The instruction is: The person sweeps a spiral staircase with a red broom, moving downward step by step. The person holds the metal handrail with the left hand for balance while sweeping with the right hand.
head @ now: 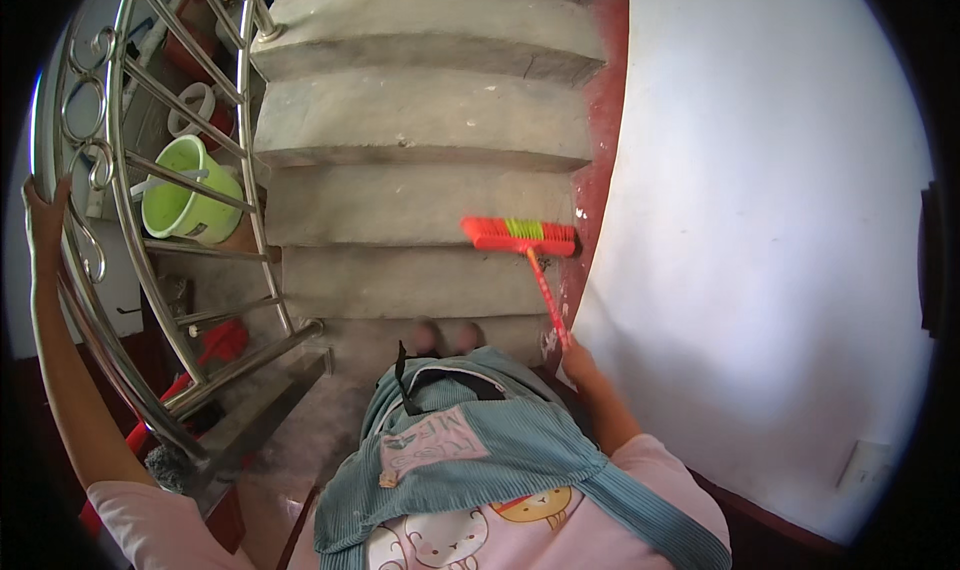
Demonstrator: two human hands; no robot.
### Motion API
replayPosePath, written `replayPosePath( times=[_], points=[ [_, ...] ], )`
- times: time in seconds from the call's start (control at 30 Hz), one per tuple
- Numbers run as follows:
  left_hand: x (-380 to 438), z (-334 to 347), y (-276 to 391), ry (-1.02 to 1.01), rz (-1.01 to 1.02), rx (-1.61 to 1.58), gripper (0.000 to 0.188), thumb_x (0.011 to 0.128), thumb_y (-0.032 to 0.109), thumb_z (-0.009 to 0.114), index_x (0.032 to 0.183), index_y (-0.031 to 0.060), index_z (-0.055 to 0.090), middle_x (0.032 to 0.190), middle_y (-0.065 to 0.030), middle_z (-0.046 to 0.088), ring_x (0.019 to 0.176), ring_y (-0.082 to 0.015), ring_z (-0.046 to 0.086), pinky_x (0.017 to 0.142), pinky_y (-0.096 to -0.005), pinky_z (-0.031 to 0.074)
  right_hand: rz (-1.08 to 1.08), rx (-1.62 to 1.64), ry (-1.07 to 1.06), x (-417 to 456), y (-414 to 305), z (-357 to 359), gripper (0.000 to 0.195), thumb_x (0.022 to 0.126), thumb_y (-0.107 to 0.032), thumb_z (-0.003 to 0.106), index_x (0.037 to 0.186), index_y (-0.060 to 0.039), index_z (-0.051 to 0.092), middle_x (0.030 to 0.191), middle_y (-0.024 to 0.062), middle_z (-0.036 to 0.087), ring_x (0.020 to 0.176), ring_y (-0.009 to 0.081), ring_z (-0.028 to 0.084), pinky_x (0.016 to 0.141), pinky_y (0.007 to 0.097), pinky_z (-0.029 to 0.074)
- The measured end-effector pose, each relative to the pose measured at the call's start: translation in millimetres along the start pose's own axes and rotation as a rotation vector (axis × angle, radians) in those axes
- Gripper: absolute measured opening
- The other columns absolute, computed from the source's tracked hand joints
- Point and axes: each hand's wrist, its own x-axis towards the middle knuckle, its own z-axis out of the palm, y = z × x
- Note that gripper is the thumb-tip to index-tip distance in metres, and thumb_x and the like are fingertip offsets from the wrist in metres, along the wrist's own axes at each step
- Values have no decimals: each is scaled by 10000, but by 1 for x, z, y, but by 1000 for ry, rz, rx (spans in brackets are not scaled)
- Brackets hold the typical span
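My right hand (578,363) is closed around the red handle of a push-type broom (523,235). Red and yellow-green bristles line the broom head, which is at a concrete stair step (345,202) near its wall side. Dark debris lies on the step just below the head. On the far left my left hand (46,206) is wrapped over the curved stainless-steel handrail (75,300), its thumb and a finger on either side. My feet, partly blurred, are on the lower step in front of me.
Concrete steps (427,112) rise ahead, bordered by a red-painted skirting (604,120) and a white wall (750,195). Behind the steel balusters (247,105) stand a lime-green bucket (214,202) and a white-rimmed red bucket (193,109). A red dustpan-like object (225,339) lies lower left.
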Motion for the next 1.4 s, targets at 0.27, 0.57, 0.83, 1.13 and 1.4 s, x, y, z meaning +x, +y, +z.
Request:
replayPosePath(
  times=[0.27,0.57,0.83,1.13,1.4],
  points=[
    [-5,13,19,178,-9,281,896,738,586,562,1349,-2,271,1301,-224,414,1165,-370,446,966,-407,368,-90,285,-25,-38,25,-17,425,915,-236,415,1321,-114,389,1202,197,525,1119,329,502,942,375,381],
    [-8,-19,40,134,-11,308,920,709,578,604,1308,-56,310,1247,-270,444,1148,-384,457,960,-403,371,-216,108,81,78,-47,-26,439,885,-212,403,1315,-132,366,908,267,594,853,414,582,725,484,447],
    [-28,-53,105,43,-131,312,895,707,561,600,1315,-29,311,1235,-254,464,1119,-382,482,935,-399,392,-199,-7,67,8,24,27,430,902,-240,380,1299,-77,360,1005,282,567,883,439,567,766,495,447],
    [-37,-64,131,6,-196,229,826,713,536,581,1306,20,327,1170,-218,532,1051,-370,538,878,-411,423,-254,-101,-91,-51,-19,-10,453,897,-236,402,1335,-140,330,1056,274,553,942,450,536,808,499,432],
    [-40,-78,138,32,-159,199,787,724,491,600,1296,19,336,1177,-235,520,1060,-391,526,875,-437,424,-455,-234,-32,21,-117,0,481,874,-216,429,1339,-154,325,789,281,592,729,445,580,654,522,447]
  ],
)
